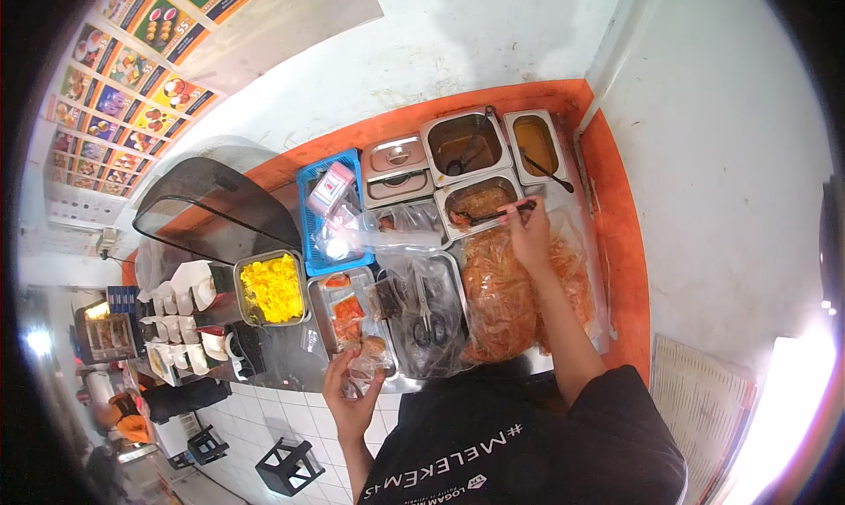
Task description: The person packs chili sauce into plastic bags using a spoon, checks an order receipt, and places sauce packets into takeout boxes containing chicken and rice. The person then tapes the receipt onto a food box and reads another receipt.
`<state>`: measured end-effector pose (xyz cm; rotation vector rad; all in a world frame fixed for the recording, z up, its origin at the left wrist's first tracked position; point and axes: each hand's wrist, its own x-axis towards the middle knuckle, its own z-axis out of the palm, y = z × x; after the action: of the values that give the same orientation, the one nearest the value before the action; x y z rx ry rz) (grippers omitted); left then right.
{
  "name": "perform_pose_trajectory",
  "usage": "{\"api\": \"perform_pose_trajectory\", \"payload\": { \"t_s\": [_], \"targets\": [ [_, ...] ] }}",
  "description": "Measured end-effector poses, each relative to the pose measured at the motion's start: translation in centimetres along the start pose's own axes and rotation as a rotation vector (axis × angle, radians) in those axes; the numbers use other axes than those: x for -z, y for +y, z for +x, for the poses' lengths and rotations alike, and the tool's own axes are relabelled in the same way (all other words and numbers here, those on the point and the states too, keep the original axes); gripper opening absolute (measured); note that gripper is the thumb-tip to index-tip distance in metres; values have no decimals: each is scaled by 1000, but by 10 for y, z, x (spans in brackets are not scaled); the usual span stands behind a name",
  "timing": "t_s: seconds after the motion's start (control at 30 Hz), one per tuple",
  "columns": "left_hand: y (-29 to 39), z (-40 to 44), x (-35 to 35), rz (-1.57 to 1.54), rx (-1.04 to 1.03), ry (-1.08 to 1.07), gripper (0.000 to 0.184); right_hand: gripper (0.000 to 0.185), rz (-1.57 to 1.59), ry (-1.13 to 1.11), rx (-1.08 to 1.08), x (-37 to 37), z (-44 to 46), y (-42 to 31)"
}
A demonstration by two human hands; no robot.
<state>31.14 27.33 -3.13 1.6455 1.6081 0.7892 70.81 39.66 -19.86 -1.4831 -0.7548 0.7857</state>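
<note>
My right hand (528, 236) is closed around the black handle of a spoon (493, 216). Its far end rests in a steel food pan (453, 197) of brownish sauce with reddish pieces at the left side. Low in the view, my left hand (348, 398) pinches a small clear plastic bag (359, 383); what is inside cannot be made out. That hand is by the near end of a metal tray (319, 304) with orange-red food in plastic. Large plastic bags of orange-coloured food (497, 285) lie beside my right forearm.
Scissors (428, 316) lie on plastic over a tray. Behind are a pan of dark sauce (462, 144), a pan of yellow sauce (534, 142) and lidded pans (396, 157). Leftward are a blue basket (308, 197), a tub of yellow food (271, 289) and stacked white boxes (189, 285).
</note>
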Motion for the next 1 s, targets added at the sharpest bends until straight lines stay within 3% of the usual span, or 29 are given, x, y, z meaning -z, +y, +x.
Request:
{"api": "perform_pose_trajectory", "payload": {
  "t_s": [0.4,0.7,0.9,1.0],
  "targets": [
    [3,11,-10,-41,-49,-34,59,15,143,86,-34,-16,-18,12],
    [-1,42,-25,-86,-190,-73,58,11,319,276,-168,-7,-18,29],
    [17,60,-32,-48,-234,-92,61,11,255,143,-84,-4,-21,29],
    [21,66,-35,3,-254,-108,60,14,325,212,-86,-4,-14,27]
  ]
}}
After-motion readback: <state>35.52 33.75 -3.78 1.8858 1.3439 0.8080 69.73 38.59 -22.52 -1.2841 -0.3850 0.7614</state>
